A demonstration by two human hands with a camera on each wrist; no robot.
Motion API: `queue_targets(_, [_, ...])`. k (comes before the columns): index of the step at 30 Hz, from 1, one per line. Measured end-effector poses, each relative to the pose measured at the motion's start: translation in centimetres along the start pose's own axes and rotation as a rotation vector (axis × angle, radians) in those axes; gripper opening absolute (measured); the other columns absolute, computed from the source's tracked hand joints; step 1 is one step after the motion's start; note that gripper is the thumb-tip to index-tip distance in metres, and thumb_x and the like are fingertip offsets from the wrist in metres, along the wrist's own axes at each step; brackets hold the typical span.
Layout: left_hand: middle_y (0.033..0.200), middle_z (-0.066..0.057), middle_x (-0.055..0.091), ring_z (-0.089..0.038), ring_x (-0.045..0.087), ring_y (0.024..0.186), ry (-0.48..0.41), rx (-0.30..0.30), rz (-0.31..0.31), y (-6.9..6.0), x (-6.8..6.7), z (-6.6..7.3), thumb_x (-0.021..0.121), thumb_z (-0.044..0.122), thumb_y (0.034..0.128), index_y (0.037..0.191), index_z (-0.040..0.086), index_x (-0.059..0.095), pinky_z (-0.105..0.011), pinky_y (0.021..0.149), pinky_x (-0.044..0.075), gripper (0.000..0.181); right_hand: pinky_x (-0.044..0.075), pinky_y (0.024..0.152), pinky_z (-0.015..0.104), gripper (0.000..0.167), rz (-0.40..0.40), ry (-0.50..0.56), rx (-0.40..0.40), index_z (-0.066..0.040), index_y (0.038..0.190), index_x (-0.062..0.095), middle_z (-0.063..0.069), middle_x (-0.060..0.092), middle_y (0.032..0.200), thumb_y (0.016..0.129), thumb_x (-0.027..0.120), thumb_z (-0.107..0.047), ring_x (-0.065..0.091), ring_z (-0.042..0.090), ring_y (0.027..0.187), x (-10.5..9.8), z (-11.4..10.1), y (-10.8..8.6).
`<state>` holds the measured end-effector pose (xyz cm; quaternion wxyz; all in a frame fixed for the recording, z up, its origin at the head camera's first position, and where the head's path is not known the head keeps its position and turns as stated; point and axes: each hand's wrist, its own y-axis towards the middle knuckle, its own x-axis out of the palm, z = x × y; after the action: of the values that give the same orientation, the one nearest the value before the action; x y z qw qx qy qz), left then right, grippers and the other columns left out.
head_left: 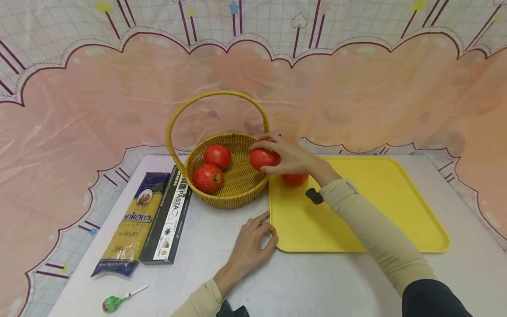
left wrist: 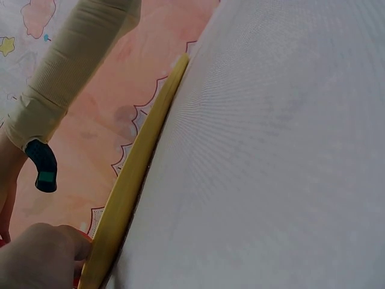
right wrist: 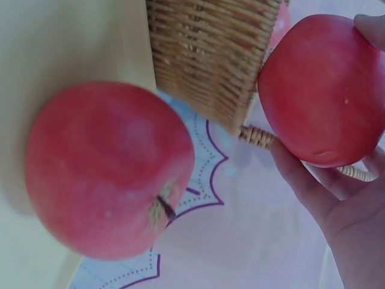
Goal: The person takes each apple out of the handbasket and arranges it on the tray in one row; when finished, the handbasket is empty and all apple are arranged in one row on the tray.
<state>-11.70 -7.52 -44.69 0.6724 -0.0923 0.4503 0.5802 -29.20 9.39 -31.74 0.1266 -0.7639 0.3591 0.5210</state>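
Right hand (head_left: 289,157) grips a red apple (head_left: 261,159) at the rim of the wicker basket (head_left: 233,201)

Location: the red apple is at the right side of the wicker basket, just beside the right foot of the arched handle (head_left: 222,93). From here I cannot tell whether it touches the rim. A rear apple (head_left: 218,157) and a front apple (head_left: 207,178) lie inside, toward the left. A tray apple (head_left: 295,179) sits on the yellow tray (head_left: 400,202), near its left edge.

Grip: the right hand is clamped on the red apple, thumb on the near side, fingers on the far side. The left hand (head_left: 249,242) is at the tray's near left corner, thumb and index finger bent toward the edge; whether they pinch it, I cannot tell.

Handling, in my judgement: spread the pressure across opposite sides and squeeze only enough to prevent slipping. Clear the rim and handle with fruit and knuckles alike. Release only when the apple is supported from below. Hold the wrist above the tray apple; a nudge could roll it.

Orientation: the red apple is nearly round, with no definite long axis. Its stem is not visible, so its pointing direction cannot be told; the front apple's stem end faces right in the head view
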Motion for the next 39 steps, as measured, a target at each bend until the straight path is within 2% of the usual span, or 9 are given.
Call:
queue_targets(13, [0.134,-0.004,0.057,-0.018,0.056,0.106,0.007,-0.006,0.002,0.0,0.1,0.0,0.066,0.024,0.0846,0.081,0.025,0.061,-0.032,0.079,0.039,0.006,0.044,0.094,0.042,0.051,0.021,-0.066,-0.041,-0.032,0.130,0.052,-0.001,0.041,0.135,0.081,0.067,-0.042,0.046,0.020,0.117,-0.8,0.9,-1.2])
queue_targets(21, [0.134,-0.004,0.057,-0.019,0.057,0.108,0.015,0.002,0.007,0.0,0.1,-0.1,0.065,0.024,0.0847,0.081,0.025,0.062,-0.032,0.078,0.040,0.005,0.044,0.094,0.045,0.052,0.009,-0.050,-0.004,-0.032,0.129,0.052,0.000,0.038,0.139,0.081,0.068,-0.040,0.048,0.023,0.116,-1.4,1.5,-2.2])
queue_targets(28, [0.134,-0.005,0.057,-0.019,0.057,0.108,0.013,0.000,0.007,0.0,0.1,-0.1,0.066,0.023,0.0846,0.081,0.024,0.062,-0.032,0.078,0.040,0.005,0.044,0.093,0.049,0.054,-0.017,-0.092,0.079,-0.035,0.131,0.049,-0.002,0.037,0.140,0.081,0.067,-0.045,0.051,0.028,0.112,-1.9,1.8,-3.1])
queue_targets(34, [0.134,-0.005,0.057,-0.019,0.057,0.108,0.011,0.002,0.012,0.0,0.1,-0.1,0.065,0.023,0.0846,0.081,0.024,0.062,-0.033,0.079,0.040,0.005,0.044,0.093,0.047,0.056,0.002,-0.098,0.081,-0.031,0.132,0.050,0.002,0.039,0.141,0.081,0.068,-0.045,0.052,0.027,0.113,-2.2,2.7,-4.1])
queue_targets(39, [0.133,-0.005,0.057,-0.019,0.057,0.108,0.011,0.004,0.017,0.0,0.2,-0.1,0.065,0.023,0.0847,0.081,0.025,0.062,-0.032,0.079,0.039,0.005,0.046,0.093,0.045,0.054,0.020,-0.101,0.090,-0.029,0.129,0.052,0.001,0.043,0.137,0.080,0.069,-0.043,0.053,0.025,0.113,-2.6,3.4,-5.0])
